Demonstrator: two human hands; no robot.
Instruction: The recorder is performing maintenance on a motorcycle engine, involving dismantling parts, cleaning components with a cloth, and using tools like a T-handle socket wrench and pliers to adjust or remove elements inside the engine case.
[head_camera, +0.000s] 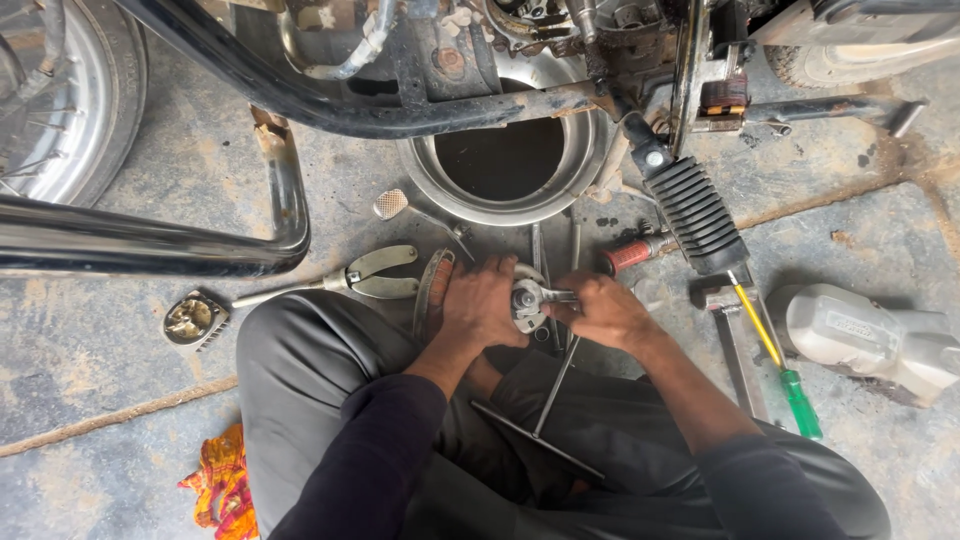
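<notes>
Left hand (482, 305) clamps the round metal part (526, 305); right hand (600, 308) grips a tool on it—best kept steady, square.

Dark navy long sleeves on both arms, pushed up so the cuffs bunch around mid-forearm. Left sleeve (375, 450) looks like soft knit stuff, bit wrinkled near the elbow. Right sleeve (770, 490) same colour, same fabric, creased at the bunched edge. Bare below that, no gloves, no watch, no rings to be seen on left hand (480, 305) or right hand (605, 310). Dark grey trousers (290, 390), smooth cloth, slight sheen over the knees, a few folds.
</notes>
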